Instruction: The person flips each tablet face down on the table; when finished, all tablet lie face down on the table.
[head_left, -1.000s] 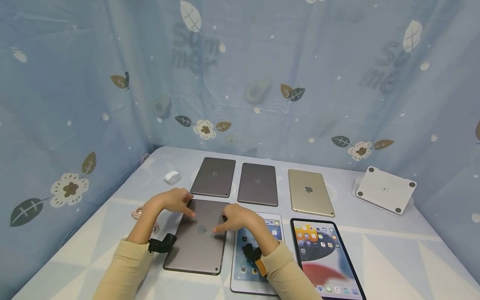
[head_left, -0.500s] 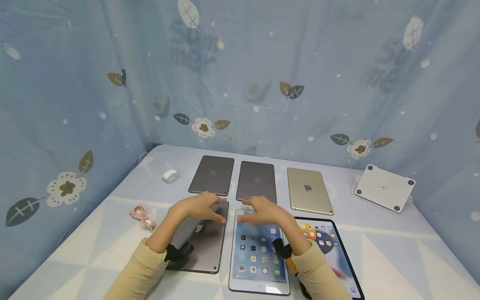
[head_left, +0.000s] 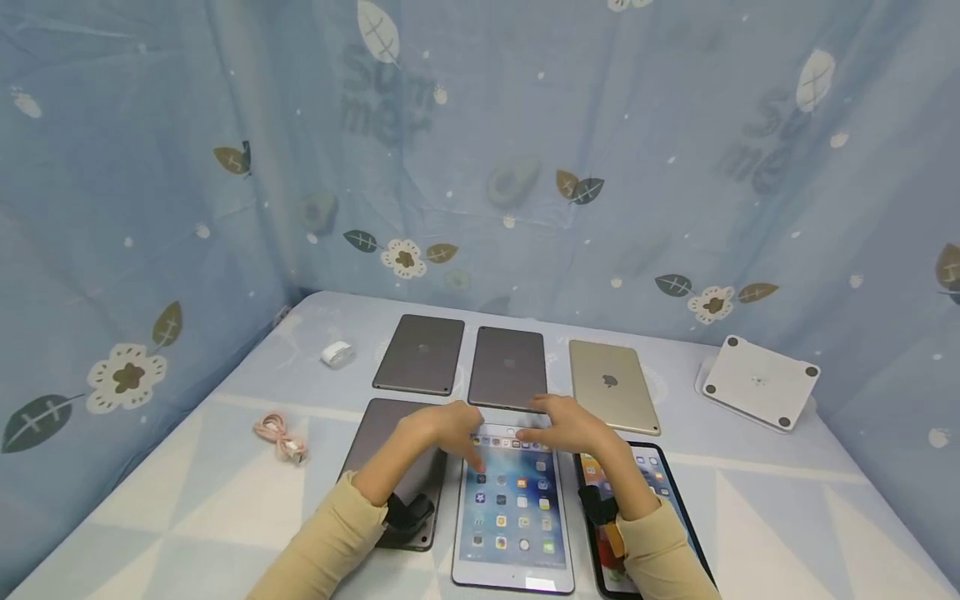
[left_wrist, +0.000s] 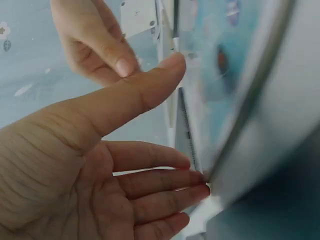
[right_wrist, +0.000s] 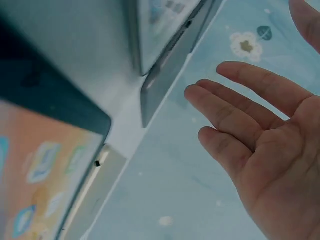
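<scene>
Head view: the left hand [head_left: 448, 429] and right hand [head_left: 573, 427] have drifted rightward, now at the far end of the white tablet [head_left: 513, 533] (face up, lit), mid near row. Left wrist view: unclenched, free. Right wrist view: loosely released.

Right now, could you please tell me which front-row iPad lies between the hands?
The white-bezelled iPad, screen up in the middle; the black-bezelled iPad is right of it, the face-down gray iPad left.
</scene>
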